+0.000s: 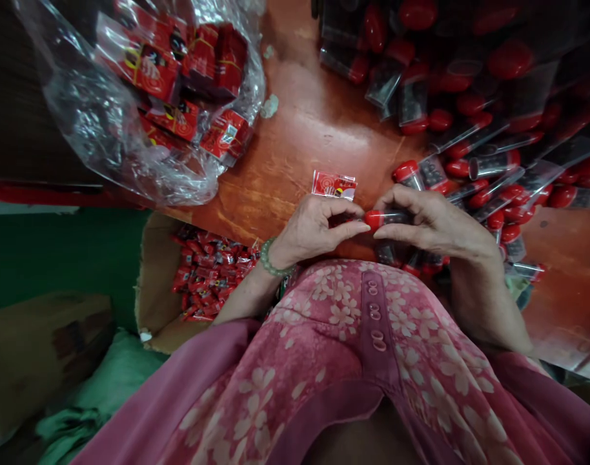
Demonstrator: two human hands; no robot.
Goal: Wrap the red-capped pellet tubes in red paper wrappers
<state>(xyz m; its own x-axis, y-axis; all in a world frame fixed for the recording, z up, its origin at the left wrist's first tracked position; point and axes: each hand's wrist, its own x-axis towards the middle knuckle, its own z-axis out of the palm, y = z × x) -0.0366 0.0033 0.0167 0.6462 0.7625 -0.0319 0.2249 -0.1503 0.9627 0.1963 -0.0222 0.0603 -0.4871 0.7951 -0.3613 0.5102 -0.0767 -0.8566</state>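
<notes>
My right hand [433, 223] is wrapped round a small clear tube with dark contents and a red cap [376, 219], held level just above the table edge. My left hand [314, 227], with a green bead bracelet on the wrist, pinches the red cap end of that same tube between thumb and fingers. A flat red printed packet [334, 185] lies on the red-brown table [295, 135] just beyond my left hand.
A heap of red-capped tubes [474, 129] covers the table's right side. A clear plastic bag of red packets [173, 84] lies at the back left. A cardboard box of red wrapped items [205, 274] stands below the table at my left. Green cloth lies lower left.
</notes>
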